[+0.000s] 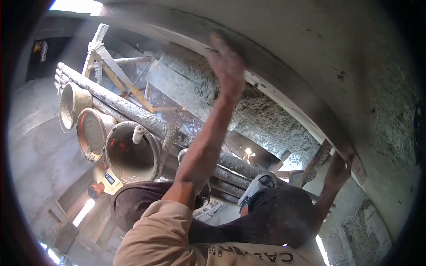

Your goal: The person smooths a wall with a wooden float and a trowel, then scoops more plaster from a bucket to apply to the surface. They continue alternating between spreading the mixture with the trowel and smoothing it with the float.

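Observation:
A long straight board (pixel 284 91), bowed by the lens, lies along the plastered wall surface (pixel 355 80). My left hand (pixel 227 66) grips its edge near the upper middle; the fingers are partly blurred and hidden. Lower down at the right, my right hand (pixel 338 172) is wrapped round the board close to its end, in shadow. Beneath the board, a ledge (pixel 191 84) is covered with rough wet mortar.
Three mortar-smeared buckets, the nearest one (pixel 133 155) largest, hang or stand beside scaffold poles (pixel 120 104) at left. My shoe (pixel 257 190) rests on the poles. A wooden frame (pixel 111 66) stands beyond. Another person's head (pixel 95 189) shows far below.

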Action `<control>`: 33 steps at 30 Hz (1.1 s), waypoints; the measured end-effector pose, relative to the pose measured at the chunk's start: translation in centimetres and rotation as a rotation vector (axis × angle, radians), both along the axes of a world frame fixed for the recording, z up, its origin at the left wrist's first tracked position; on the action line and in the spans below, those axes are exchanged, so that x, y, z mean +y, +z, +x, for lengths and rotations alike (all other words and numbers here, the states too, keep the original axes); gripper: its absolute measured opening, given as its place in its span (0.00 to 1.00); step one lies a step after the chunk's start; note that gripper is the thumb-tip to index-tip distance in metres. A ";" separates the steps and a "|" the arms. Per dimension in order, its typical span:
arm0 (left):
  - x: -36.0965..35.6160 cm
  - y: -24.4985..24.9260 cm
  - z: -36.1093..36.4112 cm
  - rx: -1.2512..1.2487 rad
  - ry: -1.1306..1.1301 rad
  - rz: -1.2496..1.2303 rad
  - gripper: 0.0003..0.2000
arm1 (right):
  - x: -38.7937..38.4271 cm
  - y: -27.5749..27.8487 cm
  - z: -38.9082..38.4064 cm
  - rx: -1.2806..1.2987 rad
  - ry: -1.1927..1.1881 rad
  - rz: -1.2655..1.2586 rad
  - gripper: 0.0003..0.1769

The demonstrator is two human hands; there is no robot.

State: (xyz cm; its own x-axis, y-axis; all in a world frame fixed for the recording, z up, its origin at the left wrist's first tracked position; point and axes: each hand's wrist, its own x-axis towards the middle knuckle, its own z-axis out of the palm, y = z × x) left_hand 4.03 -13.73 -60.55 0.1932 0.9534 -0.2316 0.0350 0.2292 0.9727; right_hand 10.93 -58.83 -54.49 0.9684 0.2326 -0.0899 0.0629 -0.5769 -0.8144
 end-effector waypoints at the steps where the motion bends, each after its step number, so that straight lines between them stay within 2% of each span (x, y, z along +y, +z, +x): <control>1: -0.7 0.9 0.5 0.135 -0.035 -0.009 0.39 | -0.1 0.1 0.4 0.080 -0.064 0.102 0.28; 2: -0.5 0.3 0.6 0.073 -0.016 -0.035 0.39 | -0.4 -0.1 0.8 0.154 -0.134 0.207 0.28; 3: 0.3 -0.7 0.6 0.008 -0.004 -0.059 0.39 | -0.7 -2.3 0.9 0.104 -0.114 0.154 0.28; 6: 4.2 -5.6 -0.6 -0.140 -0.026 -0.174 0.39 | 3.9 -7.4 0.5 0.200 -0.149 0.428 0.26; 7: 6.1 -7.9 -0.9 -0.150 -0.022 -0.167 0.38 | 6.2 -9.0 0.3 0.440 -0.319 0.919 0.25; 9: 9.9 -14.6 -1.0 -0.130 -0.022 -0.126 0.38 | 9.4 -11.2 -0.9 0.293 -0.197 0.787 0.24; 10: 10.4 -18.1 -2.2 -0.093 -0.024 -0.092 0.38 | 7.9 -15.0 -0.6 0.363 -0.156 0.748 0.24; 11: 9.6 -19.7 -4.4 -0.091 -0.028 -0.186 0.38 | 7.2 -16.4 -0.9 0.424 -0.176 0.792 0.25; 12: 10.4 -20.2 -5.0 -0.119 -0.034 -0.250 0.38 | 6.6 -17.7 -1.2 0.486 -0.199 0.836 0.25; 14: 10.5 -18.3 -1.5 -0.188 -0.068 -0.297 0.38 | 8.6 -15.7 -1.2 0.586 -0.363 1.078 0.25; 16: 9.7 -17.6 -1.8 -0.177 -0.053 -0.294 0.40 | 6.4 -13.4 -0.8 0.400 -0.170 0.690 0.25; 17: 8.5 -16.0 -1.8 -0.266 -0.110 -0.267 0.40 | 4.8 -11.9 -0.5 0.312 -0.078 0.486 0.25; 19: 4.1 -8.0 -0.9 -0.151 -0.001 -0.257 0.39 | 4.1 -8.2 -1.2 0.281 -0.094 0.480 0.25; 20: 3.2 -6.1 -0.3 -0.096 0.048 -0.252 0.38 | 4.6 -5.4 -0.9 0.310 -0.211 0.691 0.25; 21: 3.3 -6.6 -0.2 -0.094 0.075 -0.188 0.38 | 5.0 -4.2 -0.5 0.322 -0.330 0.910 0.25; 22: 3.0 -6.9 0.0 -0.092 0.094 -0.131 0.38 | 4.9 -4.6 -0.7 0.179 -0.249 0.580 0.24; 25: 2.6 -6.8 0.9 -0.144 0.048 -0.198 0.40 | 1.4 -8.4 0.2 -0.192 0.078 -0.390 0.22; 27: 4.1 -7.8 0.4 -0.133 -0.002 -0.264 0.41 | 3.5 -10.2 -0.1 0.230 -0.114 0.266 0.24; 28: 4.9 -9.7 0.0 -0.109 -0.014 -0.270 0.41 | 4.6 -10.9 -0.3 0.391 -0.270 0.559 0.26; 29: 5.7 -11.9 -0.5 -0.081 -0.026 -0.278 0.40 | 4.7 -13.2 -0.2 0.617 -0.428 0.971 0.24; 31: 8.3 -16.6 -1.0 -0.028 -0.026 -0.329 0.39 | 5.9 -17.1 0.1 0.661 -0.445 1.047 0.22; 33: 8.4 -18.3 -1.4 -0.055 -0.043 -0.362 0.38 | 5.9 -17.8 -0.2 0.691 -0.444 1.111 0.21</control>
